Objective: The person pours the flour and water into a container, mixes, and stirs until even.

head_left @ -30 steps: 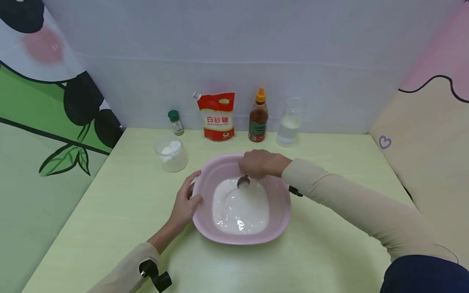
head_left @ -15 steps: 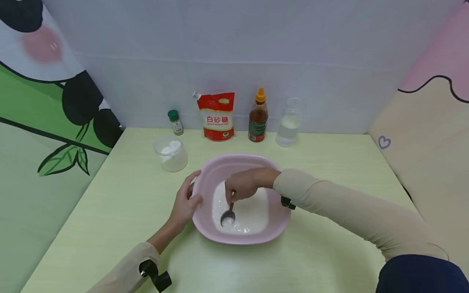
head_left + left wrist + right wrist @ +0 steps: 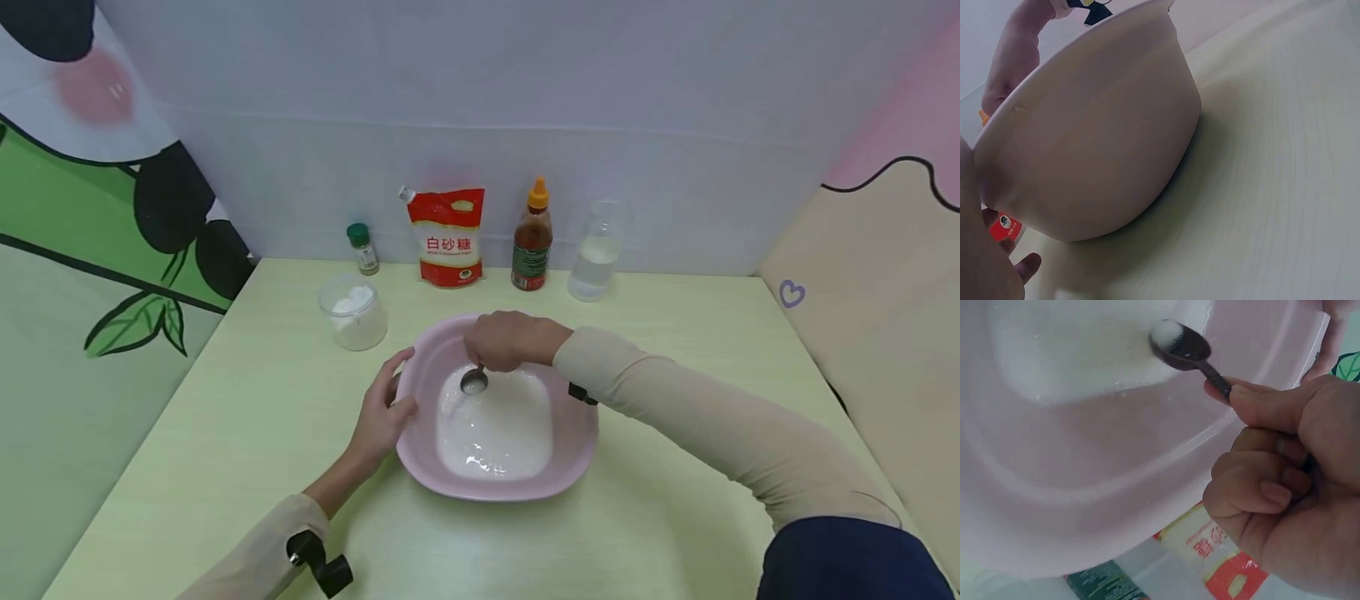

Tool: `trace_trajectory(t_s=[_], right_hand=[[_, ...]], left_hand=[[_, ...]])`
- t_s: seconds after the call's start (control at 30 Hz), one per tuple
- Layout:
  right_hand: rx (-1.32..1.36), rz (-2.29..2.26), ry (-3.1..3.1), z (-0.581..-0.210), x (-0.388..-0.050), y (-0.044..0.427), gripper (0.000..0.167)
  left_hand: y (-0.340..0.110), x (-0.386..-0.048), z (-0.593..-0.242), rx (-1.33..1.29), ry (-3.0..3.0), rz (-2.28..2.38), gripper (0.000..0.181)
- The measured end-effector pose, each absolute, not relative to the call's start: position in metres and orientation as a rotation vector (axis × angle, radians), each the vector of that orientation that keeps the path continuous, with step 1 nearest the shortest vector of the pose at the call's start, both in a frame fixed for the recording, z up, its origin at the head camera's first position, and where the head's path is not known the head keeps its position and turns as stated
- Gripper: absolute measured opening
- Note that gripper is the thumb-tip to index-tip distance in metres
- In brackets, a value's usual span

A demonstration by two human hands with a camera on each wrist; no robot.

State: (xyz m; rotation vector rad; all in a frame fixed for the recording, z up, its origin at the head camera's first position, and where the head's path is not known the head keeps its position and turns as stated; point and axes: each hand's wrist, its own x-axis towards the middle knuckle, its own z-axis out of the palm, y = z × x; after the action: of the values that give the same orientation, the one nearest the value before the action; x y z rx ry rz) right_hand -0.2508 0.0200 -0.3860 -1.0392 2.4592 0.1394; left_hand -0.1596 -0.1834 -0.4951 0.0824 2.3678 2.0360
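1. The left hand (image 3: 380, 421) grips the left rim of a pink basin (image 3: 574, 433) midway between the worktop's (image 3: 225, 467) side edges.
2. Over its milky liquid (image 3: 495, 433) the right hand (image 3: 512, 340) pinches a dark spoon (image 3: 474, 382); whether they touch, I can't tell.
3. Toward the back-left corner, a clear tub (image 3: 358, 327).
4. Along the back edge: green-capped jar (image 3: 365, 254), white-sugar pouch (image 3: 448, 242), sauce bottle (image 3: 532, 250), glass carafe (image 3: 595, 268).

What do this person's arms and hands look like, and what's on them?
The left hand and right hand wear no gloves. The left sleeve and right sleeve are long, plain and beige. Dark navy cloth shows higher up the right arm. A small black device sits near the left wrist; a black piece shows by the right.
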Motion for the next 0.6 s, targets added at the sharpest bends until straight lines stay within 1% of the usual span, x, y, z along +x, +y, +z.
trace_trajectory(t_s=[0.07, 0.13, 0.23, 0.3, 0.37, 0.6], right_hand=[[-1.034, 0.16, 2.459, -0.385, -0.253, 0.025, 0.012], [-1.04, 0.126, 2.441, -0.385, -0.254, 0.028, 0.016], [-1.134, 0.045, 2.347, -0.387, -0.253, 0.027, 0.025], [-1.209, 0.026, 2.273, -0.388, -0.25, 0.024, 0.029], [-1.258, 0.018, 2.218, -0.389, -0.246, 0.02, 0.03], [-1.284, 0.082, 2.159, -0.392, -0.224, 0.007, 0.026]], left_hand=[[-0.183, -0.16, -0.495, 0.08, 2.362, 2.036, 0.077], [-0.184, -0.16, -0.495, 0.075, 2.359, 2.033, 0.077], [-0.184, -0.16, -0.496, 0.072, 2.355, 2.029, 0.077], [-0.184, -0.161, -0.497, 0.069, 2.355, 2.027, 0.077], [-0.184, -0.16, -0.498, 0.065, 2.353, 2.032, 0.077], [-0.185, -0.161, -0.497, 0.089, 2.359, 2.037, 0.077]])
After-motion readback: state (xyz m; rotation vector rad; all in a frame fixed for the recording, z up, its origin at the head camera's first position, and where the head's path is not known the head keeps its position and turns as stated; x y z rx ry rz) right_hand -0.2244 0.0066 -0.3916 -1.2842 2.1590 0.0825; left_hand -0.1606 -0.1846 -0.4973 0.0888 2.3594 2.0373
